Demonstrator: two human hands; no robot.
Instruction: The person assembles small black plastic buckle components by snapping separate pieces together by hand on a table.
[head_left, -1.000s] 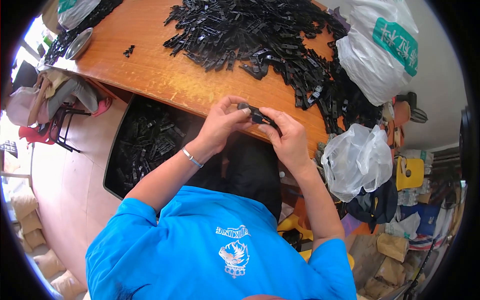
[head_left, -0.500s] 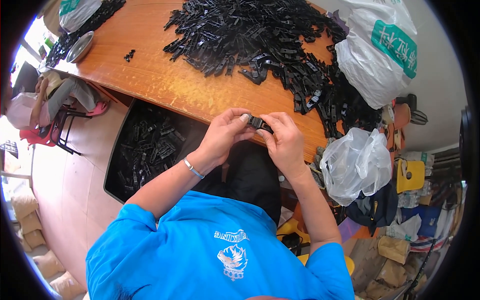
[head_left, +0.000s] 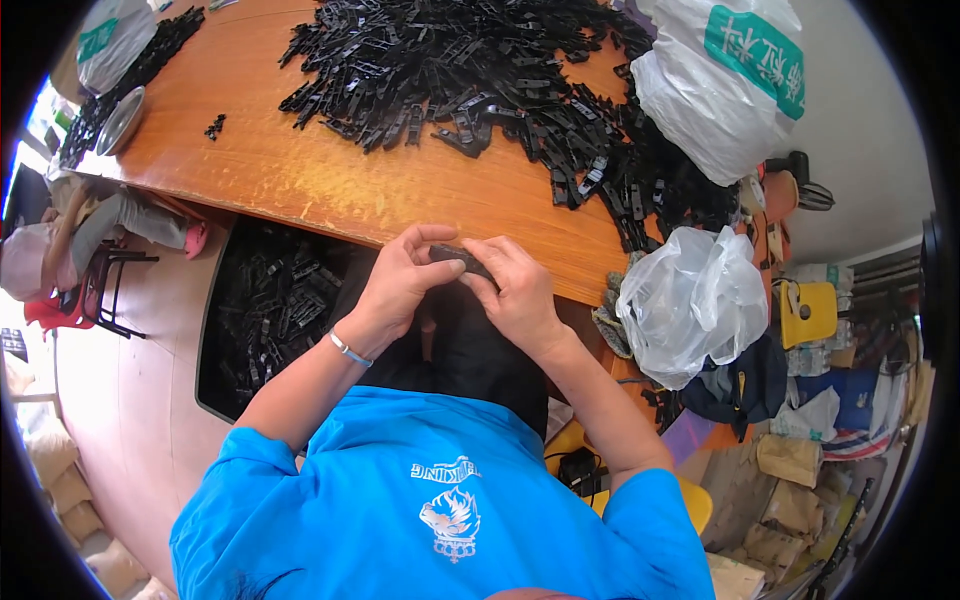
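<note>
Between my two hands, just off the table's near edge, is a small black plastic part (head_left: 458,259). My left hand (head_left: 405,275) pinches one end of it between thumb and fingers. The other end sits in the closed fingers of my right hand (head_left: 515,292). Its fine shape is partly covered by my fingertips. Beyond my hands, a big heap of similar black plastic parts (head_left: 440,70) spreads over the wooden table (head_left: 300,185). Below the table edge on the left, a dark tub (head_left: 205,370) holds more black parts.
A clear plastic bag (head_left: 690,305) hangs by the table's right side, and a white and green sack (head_left: 715,95) stands behind it. At far left are a metal bowl (head_left: 122,122) and a seated person (head_left: 120,220). A yellow bag (head_left: 808,315) is at right.
The black part has been turned in my fingers and now shows a plainer, darker side. My hands have shifted slightly left, and the whole view has moved a little.
</note>
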